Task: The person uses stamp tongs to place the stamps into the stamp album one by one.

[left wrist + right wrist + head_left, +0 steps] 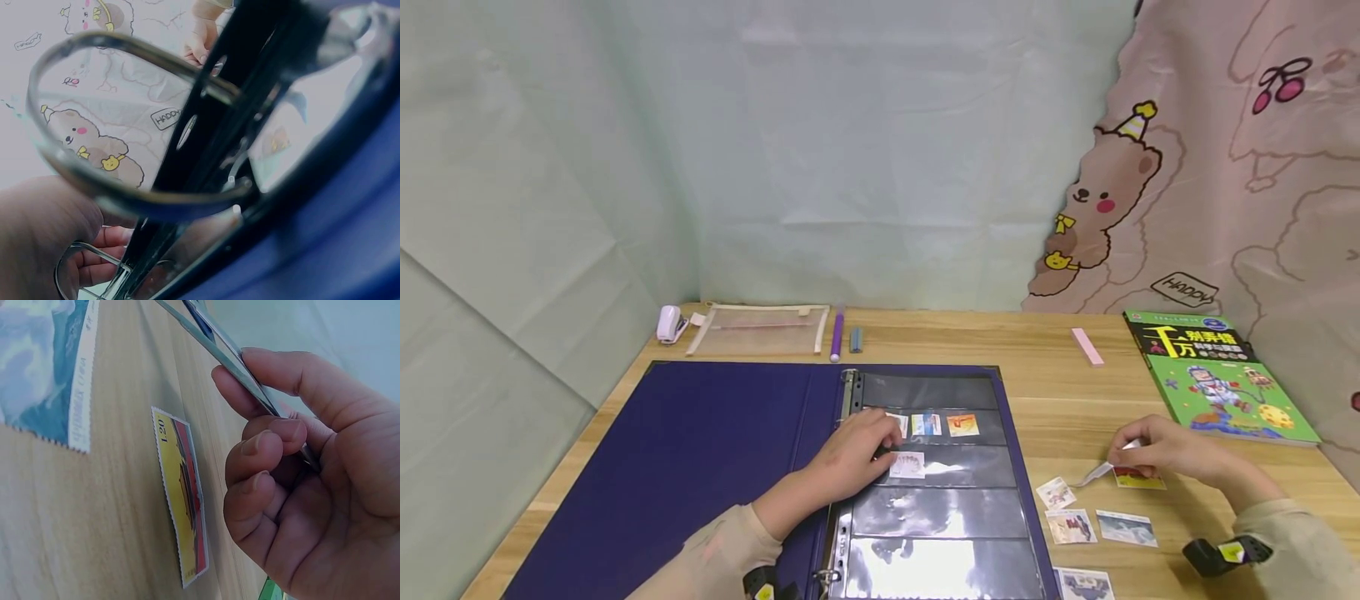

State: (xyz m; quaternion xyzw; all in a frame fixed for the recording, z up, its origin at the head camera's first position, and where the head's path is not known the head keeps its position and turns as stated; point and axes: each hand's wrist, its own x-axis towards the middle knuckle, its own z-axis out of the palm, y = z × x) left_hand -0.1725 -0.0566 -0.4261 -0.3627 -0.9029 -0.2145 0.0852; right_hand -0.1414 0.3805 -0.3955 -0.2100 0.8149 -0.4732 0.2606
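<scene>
The tweezers (1099, 473) are over the worktop (1045, 350), right of the album (737, 433). Their long axis slants, the tips pointing left and toward the wearer, next to the right edge of a small pale stamp (1056, 493); whether they touch it I cannot tell. The right hand (1176, 457) has its grip clamped on the tweezers, fingers curled round the metal. They are slim and silvery, their two arms slightly apart in the right wrist view.

A yellow and red stamp (180, 494) marked 1.20, with perforated edges, lies beneath that hand. A blue-grey stamp (1126, 528) lies nearby.

The album lies open, its blue cover to the left and a black page (936, 512) of clear strip pockets to the right. The second pocket holds three stamps in a row, the leftmost partly hidden by the left hand (850, 450); the third holds one whitish stamp (907, 465). The left hand lies on the page's ring side, its grip loose, thumb and forefinger apart beside that whitish stamp.
</scene>
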